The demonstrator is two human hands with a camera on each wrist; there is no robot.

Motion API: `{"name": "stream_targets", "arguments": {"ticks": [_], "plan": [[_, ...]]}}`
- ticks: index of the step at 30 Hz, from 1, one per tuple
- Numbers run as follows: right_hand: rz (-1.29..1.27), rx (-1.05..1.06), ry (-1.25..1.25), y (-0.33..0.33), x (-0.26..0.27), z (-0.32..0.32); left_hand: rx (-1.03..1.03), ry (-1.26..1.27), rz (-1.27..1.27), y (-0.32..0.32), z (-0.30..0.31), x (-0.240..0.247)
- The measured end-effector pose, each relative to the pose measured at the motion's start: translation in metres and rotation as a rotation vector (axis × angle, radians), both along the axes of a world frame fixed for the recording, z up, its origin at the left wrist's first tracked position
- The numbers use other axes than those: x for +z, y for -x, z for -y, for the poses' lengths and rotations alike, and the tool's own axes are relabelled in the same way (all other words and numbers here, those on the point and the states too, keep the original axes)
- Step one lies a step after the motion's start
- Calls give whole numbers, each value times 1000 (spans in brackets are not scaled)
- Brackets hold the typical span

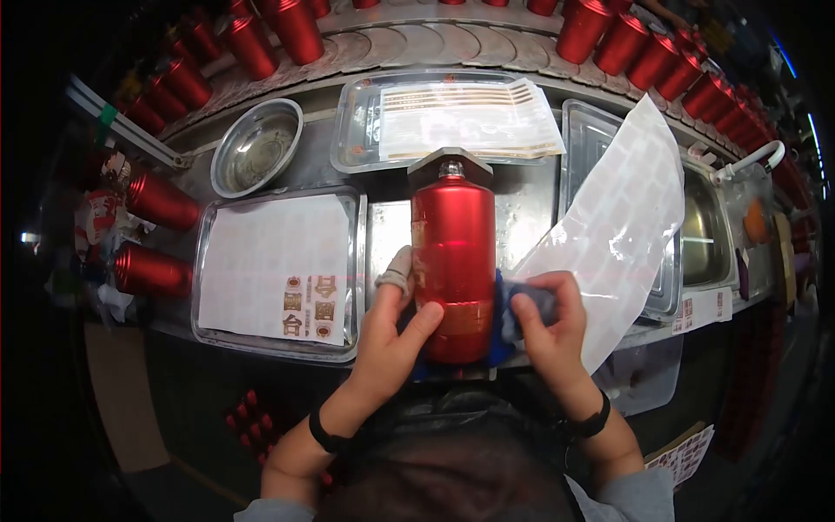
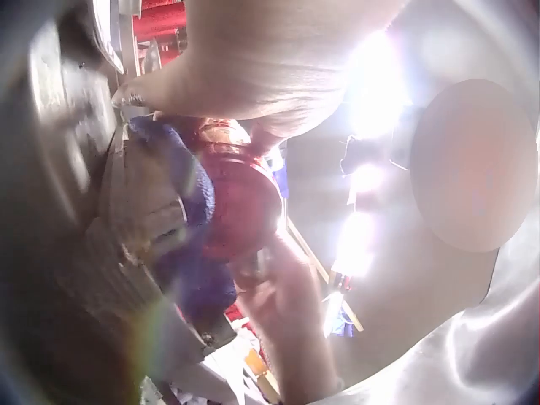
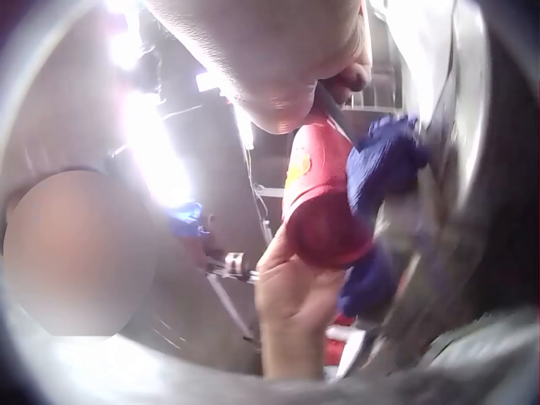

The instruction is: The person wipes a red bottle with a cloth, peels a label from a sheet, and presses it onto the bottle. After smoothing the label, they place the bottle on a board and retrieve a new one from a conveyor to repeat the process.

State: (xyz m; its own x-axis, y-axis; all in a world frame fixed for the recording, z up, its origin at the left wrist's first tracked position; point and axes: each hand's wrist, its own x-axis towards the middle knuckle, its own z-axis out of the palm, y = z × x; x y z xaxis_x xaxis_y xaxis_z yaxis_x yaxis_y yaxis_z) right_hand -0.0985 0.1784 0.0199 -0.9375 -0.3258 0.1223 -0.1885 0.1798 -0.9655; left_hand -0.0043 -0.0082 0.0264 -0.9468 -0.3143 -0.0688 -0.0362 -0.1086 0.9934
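A shiny red metal bottle (image 1: 452,261) lies on a stand padded with blue cloth (image 3: 384,164), its neck pointing away and its base towards me. Gold printing shows along its left side. My left hand (image 1: 387,335) grips the bottle from the left, thumb on top near the base; a pale covering wraps a fingertip. On the other side, my right hand (image 1: 557,326) pinches a grey-blue wad of cloth (image 1: 535,306) close against the bottle. The bottle's round base (image 2: 245,207) faces the left wrist camera, with the blue padding beside it.
Left stands a tray (image 1: 355,287) with a decal sheet (image 1: 270,252); behind it is a metal bowl (image 1: 257,148). A clear tray (image 1: 352,130) at the back holds gold-striped sheets (image 1: 461,117). A translucent sheet (image 1: 609,226) overhangs the right tray, near a sink (image 1: 706,226). Red bottles (image 1: 252,48) line a conveyor.
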Motion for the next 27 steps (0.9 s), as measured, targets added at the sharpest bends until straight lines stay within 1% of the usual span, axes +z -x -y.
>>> {"name": "stream_targets", "arguments": {"ticks": [2, 5, 6, 8, 9, 12, 13, 16, 17, 20, 24, 26, 27], "plan": [[-66, -26, 16, 4, -3, -5, 75, 218, -29, -6, -2, -1], [-345, 89, -65, -9, 19, 0, 82, 319, 3, -12, -2, 3], [-413, 160, -26, -10, 22, 0, 48, 475, -18, -13, 0, 6], [-685, 305, -87, -6, 27, -3, -18, 787, -55, -21, 4, 9], [-628, 380, -59, -8, 30, -3, -30, 804, -93, -23, 5, 7], [-340, 543, 31, -2, 41, -11, -130, 1090, -96, -22, 2, 17], [-346, 525, 18, 2, 38, -13, -130, 1065, -53, -20, 1, 17], [44, 214, 129, -8, 30, -20, -141, 1233, -90, -14, -1, 27], [-12, 229, 136, -5, 27, -21, -152, 1259, -80, -12, -1, 29], [82, 192, 57, -7, 15, -34, -171, 1311, -85, -8, -5, 32], [168, 108, 208, 0, 7, -36, -177, 1354, -113, -12, -12, 25], [219, 36, 321, 3, 10, -19, -116, 1319, -103, -22, -11, 13], [208, 54, 352, 3, 11, -10, -91, 1301, -100, -27, -11, 9]]}}
